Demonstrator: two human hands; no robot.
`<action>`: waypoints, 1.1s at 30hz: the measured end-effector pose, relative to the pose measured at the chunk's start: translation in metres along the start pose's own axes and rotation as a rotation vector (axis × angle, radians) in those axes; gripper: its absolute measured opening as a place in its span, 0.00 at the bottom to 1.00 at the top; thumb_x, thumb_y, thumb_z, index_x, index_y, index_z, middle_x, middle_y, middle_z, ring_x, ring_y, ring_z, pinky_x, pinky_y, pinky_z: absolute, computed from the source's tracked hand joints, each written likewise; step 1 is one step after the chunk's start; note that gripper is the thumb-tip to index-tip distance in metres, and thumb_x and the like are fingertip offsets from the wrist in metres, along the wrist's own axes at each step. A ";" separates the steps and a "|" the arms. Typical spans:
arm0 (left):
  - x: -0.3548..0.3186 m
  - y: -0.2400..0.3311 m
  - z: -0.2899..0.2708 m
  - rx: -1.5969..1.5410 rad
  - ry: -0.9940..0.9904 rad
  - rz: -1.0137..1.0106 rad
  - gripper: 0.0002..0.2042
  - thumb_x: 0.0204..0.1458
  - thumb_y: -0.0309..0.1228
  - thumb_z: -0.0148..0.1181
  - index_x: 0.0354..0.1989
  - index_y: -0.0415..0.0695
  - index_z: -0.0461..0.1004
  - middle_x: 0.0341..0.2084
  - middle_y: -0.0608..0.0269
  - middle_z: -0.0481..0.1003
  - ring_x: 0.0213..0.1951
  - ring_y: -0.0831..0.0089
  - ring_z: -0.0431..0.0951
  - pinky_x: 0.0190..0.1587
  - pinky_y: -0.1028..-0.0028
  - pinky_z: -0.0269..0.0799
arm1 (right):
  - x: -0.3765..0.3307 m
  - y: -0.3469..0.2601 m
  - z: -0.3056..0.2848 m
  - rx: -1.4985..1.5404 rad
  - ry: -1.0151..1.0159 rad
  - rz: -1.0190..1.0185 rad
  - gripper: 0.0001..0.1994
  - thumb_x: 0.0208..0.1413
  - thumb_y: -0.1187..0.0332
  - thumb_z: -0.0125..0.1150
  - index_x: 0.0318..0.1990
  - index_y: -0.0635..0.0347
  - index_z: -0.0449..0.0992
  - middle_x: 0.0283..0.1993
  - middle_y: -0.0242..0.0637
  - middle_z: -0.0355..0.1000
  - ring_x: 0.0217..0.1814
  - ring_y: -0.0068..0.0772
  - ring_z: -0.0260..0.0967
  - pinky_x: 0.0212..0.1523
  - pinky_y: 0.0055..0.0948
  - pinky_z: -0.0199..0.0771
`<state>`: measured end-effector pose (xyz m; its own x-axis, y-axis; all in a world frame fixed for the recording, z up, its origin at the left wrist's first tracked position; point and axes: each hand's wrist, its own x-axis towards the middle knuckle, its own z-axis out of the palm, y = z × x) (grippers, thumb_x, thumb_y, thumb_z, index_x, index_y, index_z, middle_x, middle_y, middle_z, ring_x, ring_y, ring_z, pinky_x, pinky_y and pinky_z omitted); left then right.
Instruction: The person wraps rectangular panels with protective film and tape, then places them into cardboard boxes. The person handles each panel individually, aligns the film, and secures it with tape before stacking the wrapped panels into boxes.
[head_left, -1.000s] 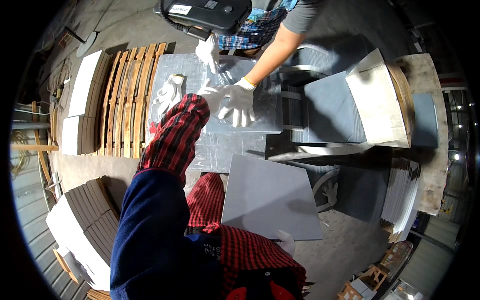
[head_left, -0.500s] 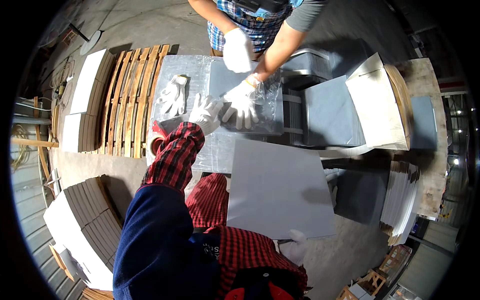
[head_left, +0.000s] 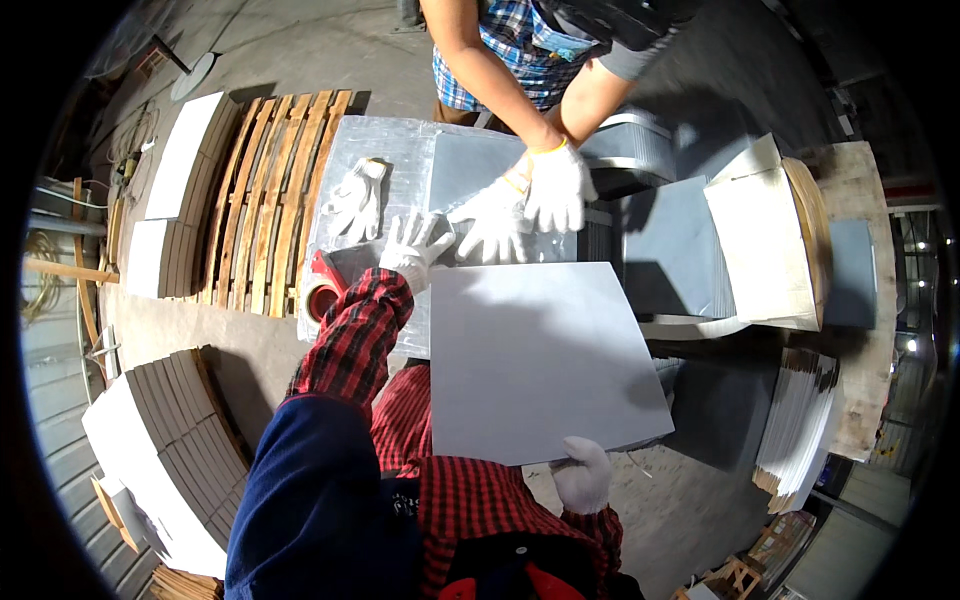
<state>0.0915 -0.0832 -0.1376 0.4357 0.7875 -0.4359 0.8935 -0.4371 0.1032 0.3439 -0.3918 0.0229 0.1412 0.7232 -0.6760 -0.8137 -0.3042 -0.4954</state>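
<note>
My right hand (head_left: 583, 478), in a white glove, grips the near edge of a large square pale panel (head_left: 545, 365), fingers closed over its rim. The panel lies nearly flat, its far edge overlapping the worktable. My gloved left hand (head_left: 414, 252) rests with fingers spread on the table's clear plastic film (head_left: 400, 165), just past the panel's far left corner. A red tape dispenser (head_left: 322, 290) sits beside my left wrist. Across from me, a co-worker's two gloved hands (head_left: 530, 205) press on a dark grey panel (head_left: 470, 165) under the film.
A loose pair of white gloves (head_left: 357, 200) lies on the film. On the left stand a slatted wooden pallet (head_left: 268, 200) and stacked white boxes (head_left: 170, 440). To the right are stacked grey panels (head_left: 660, 240), an open carton (head_left: 760, 235) and a bundle of flat cardboard (head_left: 800, 420).
The pale panel has shifted left and farther from me, with my right hand on its edge. My left-hand fingers have spread wider. The co-worker's raised hand has come down beside the other.
</note>
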 end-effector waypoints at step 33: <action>0.044 -0.047 0.132 -0.537 0.193 0.110 0.31 0.56 0.46 0.50 0.69 0.52 0.60 0.71 0.51 0.53 0.71 0.49 0.50 0.71 0.40 0.40 | 0.119 0.009 0.103 0.050 0.045 0.103 0.05 0.52 0.77 0.60 0.36 0.68 0.76 0.37 0.39 0.74 0.40 0.30 0.72 0.43 0.27 0.72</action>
<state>0.0543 -0.0858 -0.2795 0.4964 0.8368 -0.2312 0.7498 -0.2791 0.5999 0.2954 -0.2445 -0.0060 0.0800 0.6609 -0.7462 -0.8520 -0.3432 -0.3954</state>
